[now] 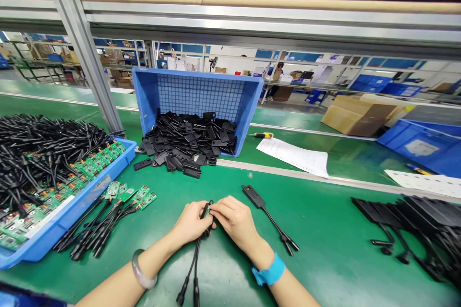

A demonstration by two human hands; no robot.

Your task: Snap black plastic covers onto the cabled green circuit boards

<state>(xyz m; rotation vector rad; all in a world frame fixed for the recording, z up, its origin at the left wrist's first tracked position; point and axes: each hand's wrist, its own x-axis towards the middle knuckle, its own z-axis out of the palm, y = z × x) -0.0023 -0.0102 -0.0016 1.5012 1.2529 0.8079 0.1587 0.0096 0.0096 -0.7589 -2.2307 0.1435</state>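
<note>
Cabled circuit board (pixel 208 211) looks light but kinda fragile, so grip the edges, and left hand (pixel 192 222) and right hand (pixel 233 219) both have it in a near-closed pinch.

Pale bangle (pixel 138 271) left, bright blue wristband (pixel 271 271) right.

the green bench (pixel 317 240) carries bins (pixel 201 93), cabled boards (pixel 114 216), paper (pixel 295 156).
</note>
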